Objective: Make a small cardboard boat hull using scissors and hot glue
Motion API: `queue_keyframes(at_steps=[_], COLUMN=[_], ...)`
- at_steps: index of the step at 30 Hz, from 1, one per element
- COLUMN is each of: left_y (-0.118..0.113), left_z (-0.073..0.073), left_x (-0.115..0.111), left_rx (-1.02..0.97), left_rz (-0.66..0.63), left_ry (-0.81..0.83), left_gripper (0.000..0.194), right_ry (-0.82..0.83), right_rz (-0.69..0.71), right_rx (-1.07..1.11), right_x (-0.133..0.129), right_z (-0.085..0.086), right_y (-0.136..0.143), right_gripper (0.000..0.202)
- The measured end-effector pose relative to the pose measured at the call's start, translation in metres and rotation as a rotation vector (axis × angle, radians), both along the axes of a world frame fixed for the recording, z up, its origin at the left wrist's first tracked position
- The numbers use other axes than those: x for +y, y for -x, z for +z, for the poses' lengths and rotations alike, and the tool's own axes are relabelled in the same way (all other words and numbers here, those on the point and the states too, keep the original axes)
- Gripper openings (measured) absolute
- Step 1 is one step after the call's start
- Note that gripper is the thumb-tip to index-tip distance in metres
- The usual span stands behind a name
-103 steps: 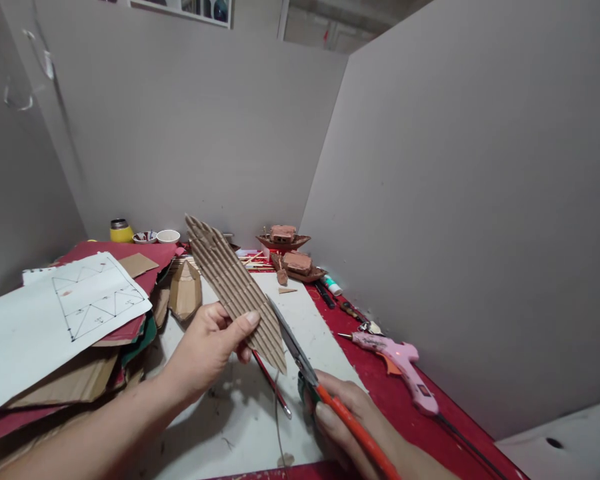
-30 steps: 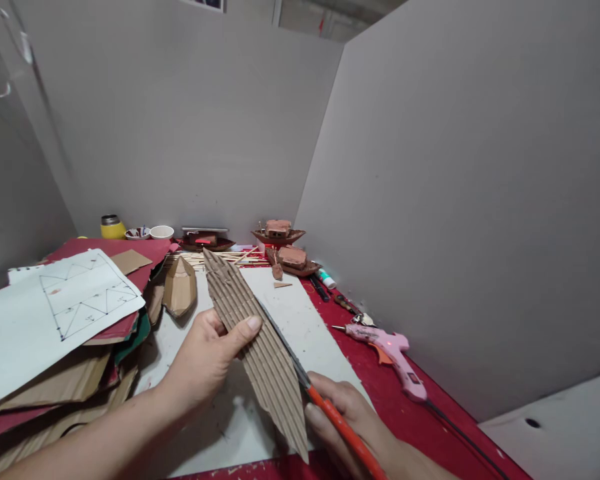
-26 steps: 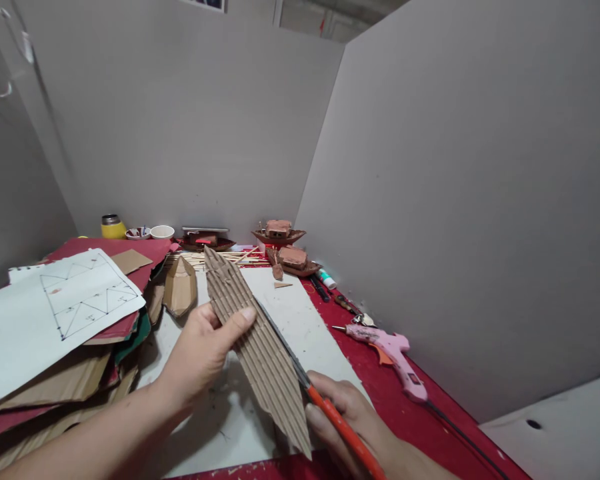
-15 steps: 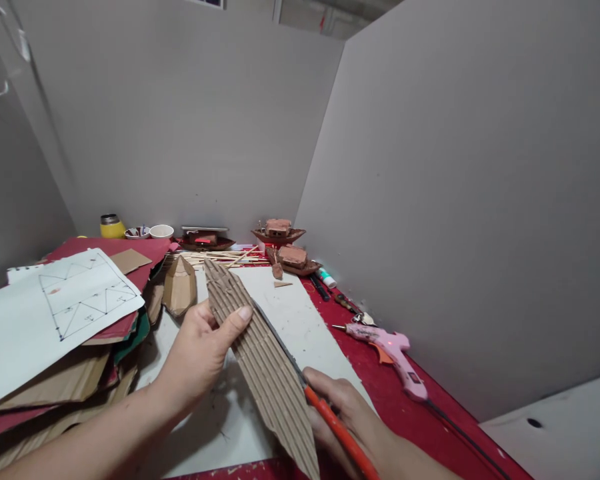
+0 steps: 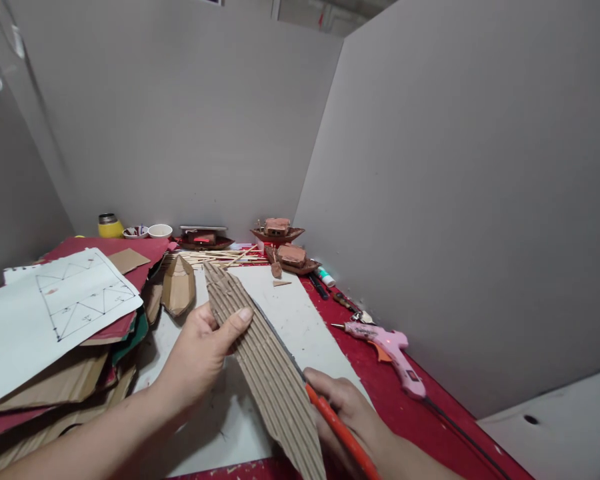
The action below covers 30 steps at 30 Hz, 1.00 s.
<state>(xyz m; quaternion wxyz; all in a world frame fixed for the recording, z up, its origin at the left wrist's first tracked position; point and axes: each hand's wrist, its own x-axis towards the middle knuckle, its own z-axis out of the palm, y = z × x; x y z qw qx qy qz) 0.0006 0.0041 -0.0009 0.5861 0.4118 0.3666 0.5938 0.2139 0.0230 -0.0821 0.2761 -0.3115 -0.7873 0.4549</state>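
Observation:
My left hand (image 5: 213, 337) pinches a long strip of corrugated cardboard (image 5: 267, 367) near its far end, thumb on top and fingers beneath. The strip is tilted, its ridges running lengthwise, with a pointed far tip. My right hand (image 5: 347, 410) is closed on scissors with orange handles (image 5: 337, 423). Their dark blade lies along the strip's right edge; the other blade is hidden by the cardboard. Beyond my left hand rests a small cardboard boat hull (image 5: 179, 285) on the white board (image 5: 313, 327).
A pink glue gun (image 5: 393, 350) with a cord lies on the red cloth at right. Papers and cardboard are stacked at left under a drawn sheet (image 5: 87, 293). Thin wooden sticks (image 5: 215, 258), brown model boats (image 5: 277, 230), cups (image 5: 160, 231) and a yellow jar (image 5: 110, 227) stand behind.
The scissors and my right hand have shifted very slightly, and the near end of the strip has swung a little to the right. My left hand keeps its hold.

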Motion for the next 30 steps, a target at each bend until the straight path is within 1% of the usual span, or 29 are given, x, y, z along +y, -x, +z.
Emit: queue_keyframes(at_steps=[4,7,11,13,17,21,23,25,26,30], left_y=[-0.003,-0.005,-0.006,-0.005,-0.01,-0.02,-0.019,-0.011,-0.006,0.014], left_z=[-0.002,-0.005,-0.004,-0.003,-0.006,-0.013,-0.013,-0.007,-0.002,0.024], left_x=[-0.002,-0.004,-0.004,-0.004,-0.006,-0.012,-0.011,-0.007,-0.004,0.005], left_rx=[0.023,0.031,-0.015,-0.04,-0.074,-0.111,-0.11,-0.096,-0.089,-0.168], left_rz=[-0.031,-0.046,-0.057,-0.069,-0.114,-0.204,-0.208,-0.144,-0.081,0.284], left_ry=[0.02,0.038,0.068,0.083,0.08,0.153,0.166,0.129,0.112,0.026], left_gripper=[0.018,0.018,0.017,0.018,0.017,0.018,0.019,0.018,0.016,0.012], right_ry=[-0.011,0.013,0.077,0.076,0.037,0.0,-0.043,-0.077,-0.089,-0.148], right_rz=[-0.011,-0.03,-0.01,0.003,-0.006,-0.037,-0.062,-0.112,-0.145,-0.26], right_rx=[-0.027,-0.006,0.037,0.031,0.008,0.016,0.001,-0.042,-0.067,-0.216], right_x=[0.001,-0.001,-0.002,-0.002,0.0,0.001,0.002,0.006,0.009,0.023], right_z=[0.003,0.0,-0.005,-0.005,0.002,0.01,0.014,0.017,0.019,0.023], right_y=[0.0,0.0,0.0,0.0,0.002,0.003,0.002,0.0,-0.001,-0.005], right_gripper=[0.035,0.037,0.038,0.039,0.038,0.039,0.04,0.04,0.04,0.039])
